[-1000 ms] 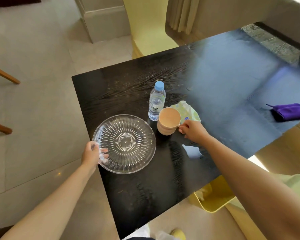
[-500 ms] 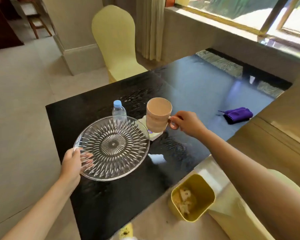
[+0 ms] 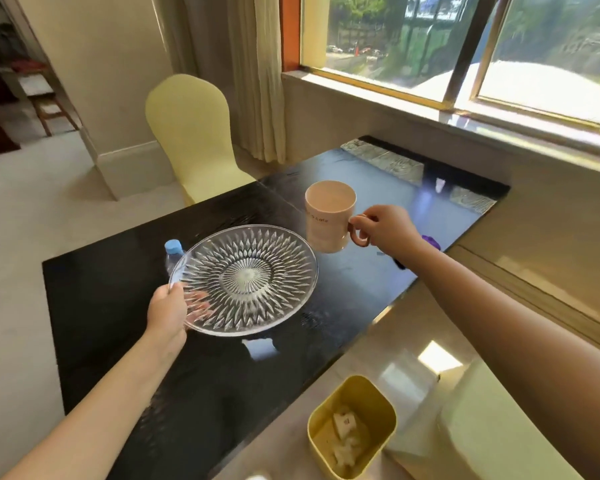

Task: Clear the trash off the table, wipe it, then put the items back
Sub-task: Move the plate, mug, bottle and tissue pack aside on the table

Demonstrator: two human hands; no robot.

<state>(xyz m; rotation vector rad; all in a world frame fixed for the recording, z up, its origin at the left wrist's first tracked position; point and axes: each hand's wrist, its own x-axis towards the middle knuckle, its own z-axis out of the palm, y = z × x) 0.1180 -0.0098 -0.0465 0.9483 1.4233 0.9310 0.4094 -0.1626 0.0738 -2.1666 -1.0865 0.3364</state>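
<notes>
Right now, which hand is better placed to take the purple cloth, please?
Likely right: the right hand, holding the mug, is close to the purple cloth; the left hand holds the plate farther off.

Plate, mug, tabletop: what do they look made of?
Plate: clear cut glass or maybe acrylic; see-through, with radial facets that glint.
Mug: likely glazed ceramic; opaque pale pink, smooth, thick rim.
Table: dark wood or veneer, glossy; grain shows and the window reflects in it.
</notes>
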